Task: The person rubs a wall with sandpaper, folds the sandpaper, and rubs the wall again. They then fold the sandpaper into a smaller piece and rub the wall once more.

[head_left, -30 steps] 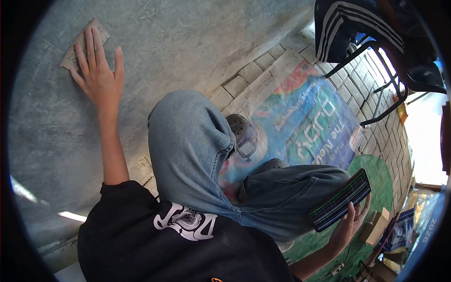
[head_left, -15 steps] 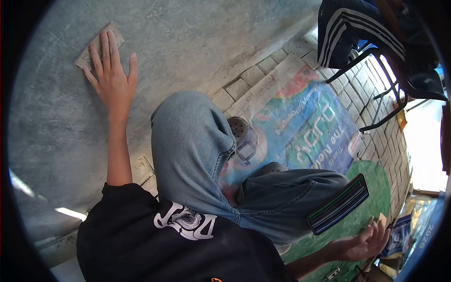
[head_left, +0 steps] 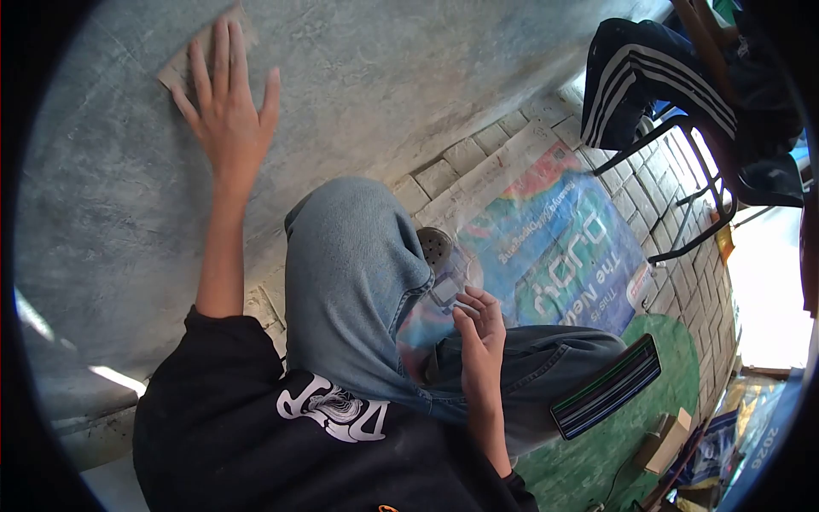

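My left hand (head_left: 230,119) lies flat against the grey wall (head_left: 111,222), fingers spread. Under its fingertips it presses a pale brown sheet of what looks like sandpaper (head_left: 179,70), partly hidden by the hand. My right hand (head_left: 483,333) is above my bent legs, its fingers curled toward the thumb. A slim pale thing seems to be between those fingers, too small to name. On my lower leg rests a dark flat rectangle with coloured stripes (head_left: 606,386), like a phone screen.
A printed banner (head_left: 589,256) covers the paving bricks (head_left: 674,299). Beside me is a green round surface (head_left: 589,469) with a small cardboard box (head_left: 668,442). At the upper right, a person in striped trousers (head_left: 627,81) sits on a black chair (head_left: 712,175).
My left hand and the sandpaper sit higher and further right in view. My right hand has moved from beside the small box, at the lower right, to above my legs.
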The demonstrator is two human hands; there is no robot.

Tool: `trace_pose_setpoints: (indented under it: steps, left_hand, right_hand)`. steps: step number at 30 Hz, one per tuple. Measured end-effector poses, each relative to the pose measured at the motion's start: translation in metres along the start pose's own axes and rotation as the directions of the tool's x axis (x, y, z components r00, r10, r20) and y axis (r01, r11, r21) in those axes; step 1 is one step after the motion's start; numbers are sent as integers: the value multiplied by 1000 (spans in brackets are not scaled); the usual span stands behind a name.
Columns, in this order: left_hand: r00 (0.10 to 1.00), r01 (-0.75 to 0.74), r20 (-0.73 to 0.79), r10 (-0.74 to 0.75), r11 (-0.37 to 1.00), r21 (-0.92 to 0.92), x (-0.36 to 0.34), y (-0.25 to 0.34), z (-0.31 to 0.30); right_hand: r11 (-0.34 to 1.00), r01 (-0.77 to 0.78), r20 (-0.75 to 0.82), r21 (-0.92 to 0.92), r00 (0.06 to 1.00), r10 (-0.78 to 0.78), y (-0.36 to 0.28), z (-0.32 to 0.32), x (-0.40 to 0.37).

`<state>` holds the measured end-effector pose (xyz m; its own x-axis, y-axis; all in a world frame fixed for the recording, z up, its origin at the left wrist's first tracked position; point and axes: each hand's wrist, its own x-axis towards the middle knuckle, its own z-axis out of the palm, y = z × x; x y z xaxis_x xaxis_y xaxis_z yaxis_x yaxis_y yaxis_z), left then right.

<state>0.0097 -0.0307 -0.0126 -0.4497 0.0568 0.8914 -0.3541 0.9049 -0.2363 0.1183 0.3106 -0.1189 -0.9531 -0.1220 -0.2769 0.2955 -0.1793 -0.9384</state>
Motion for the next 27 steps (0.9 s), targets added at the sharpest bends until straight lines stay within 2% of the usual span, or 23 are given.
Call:
trace_pose_setpoints:
  steps: [1, 2, 4, 8, 10, 11, 13, 17, 19, 20, 22, 26, 27]
  left_hand:
    - [997, 14, 75, -14, 1000, 4, -12, 3, -1]
    - [997, 17, 69, -18, 1000, 7, -26, 8, -3]
    - [962, 77, 262, -75, 997, 4, -50, 14, -6]
    - [968, 114, 223, -112, 993, 3, -52, 1, -6]
    - [984, 176, 15, -176, 983, -52, -22, -12, -13]
    - [984, 178, 16, -177, 983, -50, -9, -19, -16]
    - [984, 114, -124, -126, 989, -96, 10, -29, -20]
    - [994, 41, -104, -45, 998, -40, 10, -28, -27]
    - [997, 54, 48, -54, 999, 7, -10, -19, -26]
    - [997, 55, 46, -55, 998, 5, -19, -15, -25]
    - [984, 69, 160, -76, 996, 48, -31, -9, -23]
    - [990, 59, 125, -66, 997, 57, -8, -14, -22]
    - [998, 24, 51, -26, 999, 42, 5, -20, -20]
  right_hand:
    - [1000, 4, 4, -1, 1000, -4, 1, -3, 1]
    - [1000, 4, -9, -18, 1000, -4, 2, -6, 3]
    - [1000, 11, -21, -29, 1000, -12, 3, -10, 7]
    - [999, -31, -62, -19, 998, 30, 2, -13, 13]
    - [999, -39, -74, -16, 997, 38, 2, -13, 12]
    - [999, -39, -70, -14, 997, 38, 4, -13, 12]
    - [999, -38, -64, -9, 997, 37, 8, -14, 13]
    - [998, -53, -27, -24, 998, 52, 12, -11, 15]
    - [998, -53, -22, -35, 998, 52, 13, -12, 15]
    - [998, -37, -21, -45, 999, 37, 15, -13, 16]
    - [998, -21, -23, -54, 1000, 20, 18, -14, 16]
    - [997, -39, -44, -73, 998, 36, 24, -14, 16]
    - [995, -48, -34, -84, 998, 45, 25, -14, 16]
